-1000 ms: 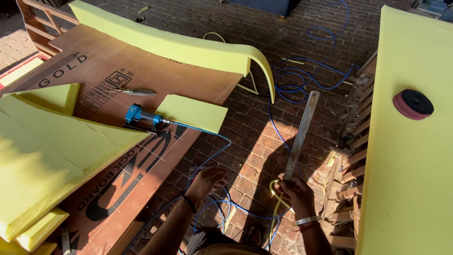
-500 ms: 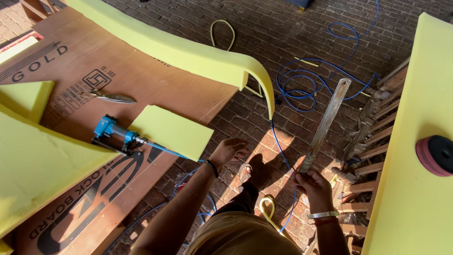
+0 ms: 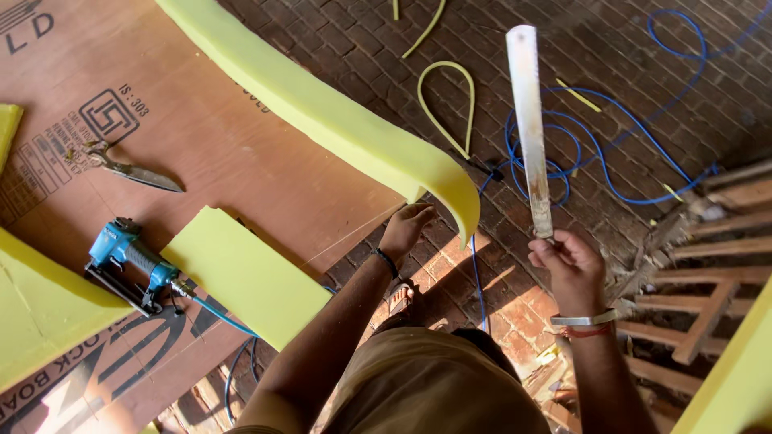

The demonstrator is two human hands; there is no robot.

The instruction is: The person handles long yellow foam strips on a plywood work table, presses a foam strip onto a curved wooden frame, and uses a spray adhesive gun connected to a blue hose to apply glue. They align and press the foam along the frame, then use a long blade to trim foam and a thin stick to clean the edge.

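My right hand [image 3: 567, 265] grips the lower end of a long flat metal ruler [image 3: 529, 120], which points up and away over the brick floor. My left hand [image 3: 406, 227] reaches forward with loose fingers at the edge of the brown plywood board [image 3: 241, 161], just below the drooping end of a long yellow foam strip [image 3: 338, 120]. It holds nothing. A flat yellow foam piece [image 3: 245, 273] lies on the board to the left of my left arm.
A blue pneumatic stapler [image 3: 133, 261] with a blue hose and a pair of shears [image 3: 133, 169] lie on the board. More yellow foam [image 3: 36, 305] sits at the left. Blue hose coils [image 3: 603, 161] and foam offcuts [image 3: 446, 104] lie on the bricks. A wooden frame [image 3: 700, 281] stands at the right.
My right hand has lifted the ruler off the floor and holds it up. My left hand has moved up to the board's edge. The view has shifted closer.
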